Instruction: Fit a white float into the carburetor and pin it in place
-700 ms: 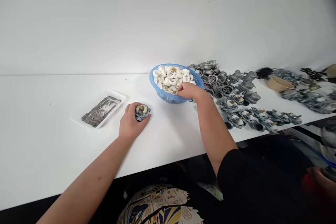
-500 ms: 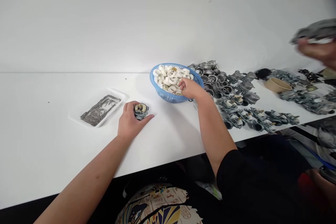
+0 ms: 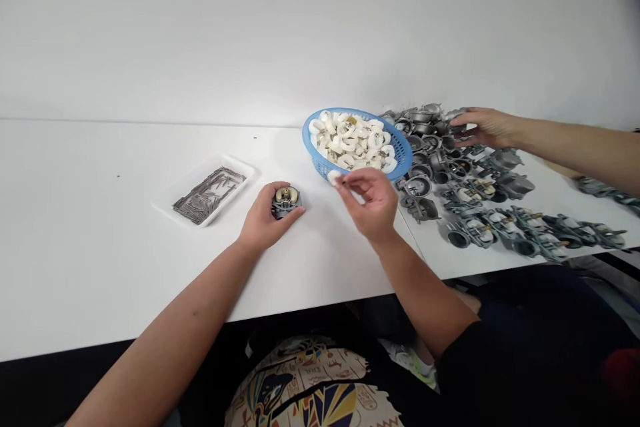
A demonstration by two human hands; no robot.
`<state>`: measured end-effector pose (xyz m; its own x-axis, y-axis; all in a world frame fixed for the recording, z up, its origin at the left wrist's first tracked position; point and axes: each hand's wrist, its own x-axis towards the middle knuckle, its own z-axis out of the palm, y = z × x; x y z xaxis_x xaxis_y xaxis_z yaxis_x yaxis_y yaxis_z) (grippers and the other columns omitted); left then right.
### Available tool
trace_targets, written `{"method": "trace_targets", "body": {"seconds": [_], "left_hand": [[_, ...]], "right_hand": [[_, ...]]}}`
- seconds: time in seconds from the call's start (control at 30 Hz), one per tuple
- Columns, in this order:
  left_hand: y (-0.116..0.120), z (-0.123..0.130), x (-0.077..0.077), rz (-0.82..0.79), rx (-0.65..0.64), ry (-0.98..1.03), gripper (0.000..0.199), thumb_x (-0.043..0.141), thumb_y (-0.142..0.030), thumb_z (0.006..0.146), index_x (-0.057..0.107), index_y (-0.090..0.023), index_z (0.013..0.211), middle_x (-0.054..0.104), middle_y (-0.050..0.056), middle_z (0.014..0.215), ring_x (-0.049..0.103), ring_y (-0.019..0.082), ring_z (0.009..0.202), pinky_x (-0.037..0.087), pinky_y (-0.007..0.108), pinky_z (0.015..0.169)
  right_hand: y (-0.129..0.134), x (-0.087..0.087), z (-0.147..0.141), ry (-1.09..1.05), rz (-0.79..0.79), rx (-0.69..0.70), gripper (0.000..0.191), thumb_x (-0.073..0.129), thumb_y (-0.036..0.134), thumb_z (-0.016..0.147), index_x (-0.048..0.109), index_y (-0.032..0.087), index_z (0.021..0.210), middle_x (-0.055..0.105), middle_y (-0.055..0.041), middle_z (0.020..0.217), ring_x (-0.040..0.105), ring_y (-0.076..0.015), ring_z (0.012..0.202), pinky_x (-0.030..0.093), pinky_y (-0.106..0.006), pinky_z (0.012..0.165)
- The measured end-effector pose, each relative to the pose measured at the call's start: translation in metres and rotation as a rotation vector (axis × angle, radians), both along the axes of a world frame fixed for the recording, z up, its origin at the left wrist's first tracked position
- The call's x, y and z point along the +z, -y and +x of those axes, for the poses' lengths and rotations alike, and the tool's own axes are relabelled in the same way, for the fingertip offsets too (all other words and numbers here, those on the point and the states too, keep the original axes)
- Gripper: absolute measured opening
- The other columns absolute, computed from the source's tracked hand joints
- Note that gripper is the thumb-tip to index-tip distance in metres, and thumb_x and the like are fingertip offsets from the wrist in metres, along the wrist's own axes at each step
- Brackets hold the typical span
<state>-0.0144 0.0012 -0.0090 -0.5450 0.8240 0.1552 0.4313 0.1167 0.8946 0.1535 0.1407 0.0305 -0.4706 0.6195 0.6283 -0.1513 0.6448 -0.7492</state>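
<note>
My left hand (image 3: 263,220) grips a small metal carburetor body (image 3: 287,203) standing on the white table (image 3: 125,267), with its round top facing up. My right hand (image 3: 369,201) is at the near side of a blue plastic basket (image 3: 320,163), pinching a small white plastic piece (image 3: 334,177) between thumb and fingers. The basket is heaped with many similar white C-shaped plastic pieces (image 3: 353,141). Those parts hide each other and the basket's floor.
A white tray (image 3: 187,177) of thin metal pins (image 3: 209,195) lies left of my left hand. Rows of grey carburetor bodies (image 3: 487,217) cover the table to the right, where another person's hand (image 3: 487,128) reaches over them. The table's front edge runs below my forearms.
My right hand has come out of the basket with a white piece. The other person's hand has moved down onto the carburetor pile. The view has shifted slightly.
</note>
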Motion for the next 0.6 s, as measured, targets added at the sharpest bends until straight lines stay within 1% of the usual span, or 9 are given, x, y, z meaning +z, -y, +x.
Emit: {"method": "trace_targets", "body": {"seconds": [0.07,0.13,0.27,0.37,0.43,0.47,0.53,0.6], "left_hand": [[-0.001,0.000,0.000,0.023,0.000,0.041,0.056,0.076,-0.052,0.077,0.055,-0.025,0.122,0.065,0.006,0.115,0.063,0.023,0.102,0.051,0.036,0.089],[-0.002,0.001,0.001,0.045,-0.004,0.101,0.057,0.078,-0.051,0.075,0.055,-0.024,0.119,0.066,0.006,0.109,0.064,0.021,0.096,0.052,0.033,0.084],[-0.003,0.002,0.003,0.057,0.018,0.142,0.060,0.082,-0.049,0.071,0.054,-0.023,0.118,0.066,0.005,0.102,0.063,0.019,0.091,0.052,0.030,0.079],[-0.004,0.002,0.002,0.048,0.031,0.124,0.061,0.084,-0.048,0.069,0.054,-0.023,0.117,0.065,0.005,0.102,0.063,0.019,0.092,0.052,0.030,0.079],[-0.004,0.000,0.002,0.052,0.027,0.116,0.064,0.086,-0.047,0.066,0.054,-0.023,0.116,0.065,0.005,0.103,0.063,0.019,0.092,0.052,0.031,0.080],[-0.004,-0.001,0.001,0.054,0.018,0.117,0.067,0.088,-0.047,0.063,0.054,-0.023,0.116,0.064,0.005,0.104,0.063,0.019,0.092,0.053,0.031,0.080],[-0.003,-0.003,0.001,0.049,-0.009,0.118,0.073,0.091,-0.047,0.058,0.053,-0.023,0.116,0.064,0.006,0.105,0.063,0.020,0.093,0.053,0.031,0.079],[-0.002,-0.005,0.002,0.041,-0.038,0.119,0.076,0.093,-0.046,0.055,0.053,-0.023,0.116,0.064,0.006,0.105,0.062,0.020,0.093,0.054,0.031,0.078]], "right_hand": [[0.012,-0.011,-0.004,0.039,-0.012,0.111,0.011,0.068,0.026,0.088,0.061,0.023,0.095,0.066,-0.0042,0.094,0.070,-0.0193,0.094,0.061,-0.037,0.090],[0.015,-0.020,-0.008,0.116,-0.016,0.189,0.008,0.067,0.026,0.087,0.063,0.022,0.093,0.068,-0.0040,0.092,0.069,-0.0190,0.092,0.060,-0.038,0.089],[0.014,-0.026,-0.012,0.241,-0.035,0.264,0.006,0.065,0.024,0.087,0.065,0.023,0.093,0.071,-0.0019,0.091,0.067,-0.0175,0.088,0.058,-0.036,0.089],[0.011,-0.027,-0.012,0.317,-0.092,0.258,0.008,0.066,0.025,0.086,0.065,0.023,0.093,0.071,-0.0011,0.091,0.066,-0.0166,0.085,0.058,-0.032,0.080],[0.008,-0.030,-0.011,0.405,-0.132,0.248,0.009,0.066,0.027,0.086,0.065,0.023,0.093,0.071,-0.0013,0.092,0.066,-0.0169,0.083,0.057,-0.031,0.074],[0.007,-0.031,-0.011,0.451,-0.147,0.246,0.008,0.065,0.027,0.086,0.065,0.023,0.093,0.071,-0.0013,0.093,0.067,-0.0170,0.082,0.057,-0.031,0.073],[0.004,-0.035,-0.011,0.533,-0.158,0.222,0.011,0.065,0.027,0.086,0.063,0.024,0.097,0.072,-0.0011,0.094,0.068,-0.0180,0.083,0.056,-0.033,0.077],[0.002,-0.036,-0.011,0.581,-0.120,0.163,0.024,0.066,0.026,0.086,0.060,0.025,0.109,0.072,-0.0026,0.103,0.068,-0.0209,0.094,0.055,-0.038,0.086]]}}
